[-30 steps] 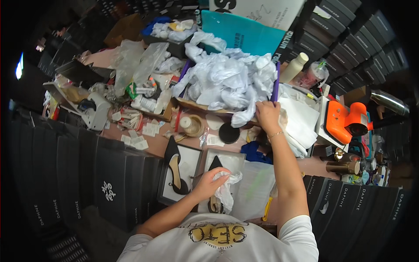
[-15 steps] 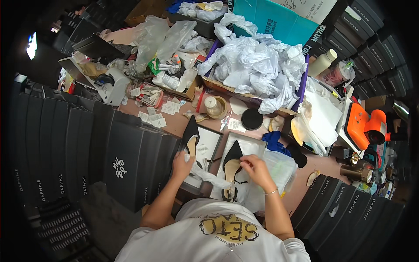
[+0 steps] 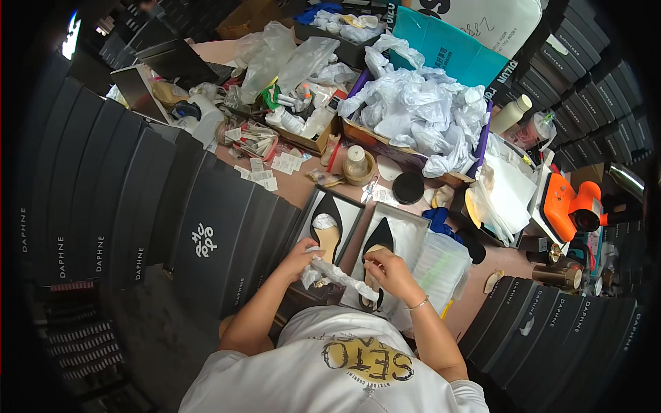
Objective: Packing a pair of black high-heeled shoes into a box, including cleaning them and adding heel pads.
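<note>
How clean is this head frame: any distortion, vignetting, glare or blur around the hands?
Head view: strong fisheye bending, box stacks curving toward the black rim; bright window glare top left; both hands, left and right, and the twisted paper are evenly lit and sharp.

Shoe stockroom / packing area, black shoe boxes stacking up w/ more boxes crowding the right, black pumps lying in open trays, white tissue paper heaping on a cluttered counter, orange heat gun sitting nearby.
</note>
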Motion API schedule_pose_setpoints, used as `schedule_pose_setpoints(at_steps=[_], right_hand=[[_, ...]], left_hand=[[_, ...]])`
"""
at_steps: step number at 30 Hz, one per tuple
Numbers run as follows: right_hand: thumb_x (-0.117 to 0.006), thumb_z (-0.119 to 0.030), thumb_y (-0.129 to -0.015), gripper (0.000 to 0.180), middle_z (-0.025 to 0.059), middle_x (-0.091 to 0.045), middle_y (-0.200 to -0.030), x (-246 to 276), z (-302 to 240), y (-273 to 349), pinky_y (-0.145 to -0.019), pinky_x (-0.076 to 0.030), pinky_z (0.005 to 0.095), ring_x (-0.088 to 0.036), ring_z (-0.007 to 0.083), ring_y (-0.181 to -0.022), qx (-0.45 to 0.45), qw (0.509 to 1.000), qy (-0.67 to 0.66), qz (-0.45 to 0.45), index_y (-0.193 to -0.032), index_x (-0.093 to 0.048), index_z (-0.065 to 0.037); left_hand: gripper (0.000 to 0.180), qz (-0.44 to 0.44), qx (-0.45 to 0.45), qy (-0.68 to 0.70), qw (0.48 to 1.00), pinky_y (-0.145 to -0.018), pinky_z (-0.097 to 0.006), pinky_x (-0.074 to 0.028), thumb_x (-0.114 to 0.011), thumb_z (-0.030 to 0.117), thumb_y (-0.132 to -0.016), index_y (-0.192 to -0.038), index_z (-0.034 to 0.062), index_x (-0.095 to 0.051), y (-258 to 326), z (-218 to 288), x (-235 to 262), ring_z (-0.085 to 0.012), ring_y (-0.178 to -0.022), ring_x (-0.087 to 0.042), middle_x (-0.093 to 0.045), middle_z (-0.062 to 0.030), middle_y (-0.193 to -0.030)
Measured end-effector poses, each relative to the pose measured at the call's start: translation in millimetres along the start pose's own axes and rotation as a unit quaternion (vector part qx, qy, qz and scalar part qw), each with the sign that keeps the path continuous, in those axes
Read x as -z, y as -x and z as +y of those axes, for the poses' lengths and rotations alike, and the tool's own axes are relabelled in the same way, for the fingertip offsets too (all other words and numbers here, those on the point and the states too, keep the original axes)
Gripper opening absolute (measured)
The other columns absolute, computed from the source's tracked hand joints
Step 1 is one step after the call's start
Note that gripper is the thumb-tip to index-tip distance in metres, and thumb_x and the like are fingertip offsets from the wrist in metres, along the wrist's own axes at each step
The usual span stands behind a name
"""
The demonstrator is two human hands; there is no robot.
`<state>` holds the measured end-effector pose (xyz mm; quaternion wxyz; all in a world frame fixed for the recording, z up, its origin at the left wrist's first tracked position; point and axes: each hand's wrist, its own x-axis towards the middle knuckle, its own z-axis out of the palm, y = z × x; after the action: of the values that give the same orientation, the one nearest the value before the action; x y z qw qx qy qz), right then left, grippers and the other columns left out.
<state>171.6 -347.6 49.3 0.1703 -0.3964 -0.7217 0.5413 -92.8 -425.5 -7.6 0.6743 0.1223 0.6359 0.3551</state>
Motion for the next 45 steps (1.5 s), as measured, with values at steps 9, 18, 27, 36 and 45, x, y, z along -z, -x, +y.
schedule_pose_setpoints(at_steps=[9,18,27,36,45], right_hand=[[-0.064,-0.013,-0.084,0.017,0.0182,-0.063,-0.089,9,-25,-31,-0.072,-0.050,0.0371,-0.063,0.0321,-0.078,0.042,0.999,0.008,0.014,-0.095,-0.065,0.000],[-0.054,-0.006,-0.089,0.018,0.0186,-0.065,-0.093,97,-53,-170,-0.074,-0.050,0.0351,-0.065,0.0310,-0.082,0.116,0.985,0.054,0.120,-0.102,-0.063,0.002],[-0.051,-0.003,-0.083,0.025,0.0214,-0.065,-0.101,129,35,-307,-0.085,-0.049,0.0377,-0.063,0.0366,-0.095,0.125,0.961,0.234,0.081,-0.103,-0.065,0.002],[-0.059,-0.005,-0.074,0.021,0.0174,-0.061,-0.087,147,84,-309,-0.078,-0.049,0.0396,-0.060,0.0362,-0.086,0.167,0.961,0.203,0.086,-0.093,-0.068,-0.006],[-0.056,0.002,-0.074,0.029,0.0187,-0.061,-0.089,144,95,-318,-0.079,-0.048,0.0399,-0.060,0.0345,-0.086,0.189,0.941,0.206,0.189,-0.100,-0.064,-0.007]], left_hand=[[0.024,0.183,-0.300,-0.408,0.843,-0.078,-0.043,-0.049,-0.062,0.009,-0.082,-0.104,0.0002,-0.058,-8,7,5,-0.0422,-0.096,-0.060,-0.064,-0.0255,-0.094],[0.023,-0.075,-0.273,-0.125,0.951,-0.086,-0.025,-0.044,-0.064,0.016,-0.088,-0.105,0.0001,-0.062,4,58,-66,-0.0097,-0.094,-0.057,-0.064,-0.0042,-0.100],[0.035,-0.242,-0.241,-0.056,0.938,-0.084,-0.023,-0.046,-0.064,0.010,-0.085,-0.118,0.0015,-0.057,5,120,-66,-0.0083,-0.093,-0.059,-0.063,-0.0028,-0.098],[0.021,0.393,-0.605,-0.064,0.690,-0.082,-0.030,-0.047,-0.056,0.004,-0.091,-0.110,-0.0042,-0.054,16,250,-57,-0.0173,-0.089,-0.057,-0.060,-0.0118,-0.100],[0.033,0.100,-0.634,-0.429,0.636,-0.089,-0.037,-0.045,-0.067,0.005,-0.080,-0.112,0.0011,-0.059,-131,323,-116,-0.0351,-0.102,-0.057,-0.060,-0.0168,-0.109]])
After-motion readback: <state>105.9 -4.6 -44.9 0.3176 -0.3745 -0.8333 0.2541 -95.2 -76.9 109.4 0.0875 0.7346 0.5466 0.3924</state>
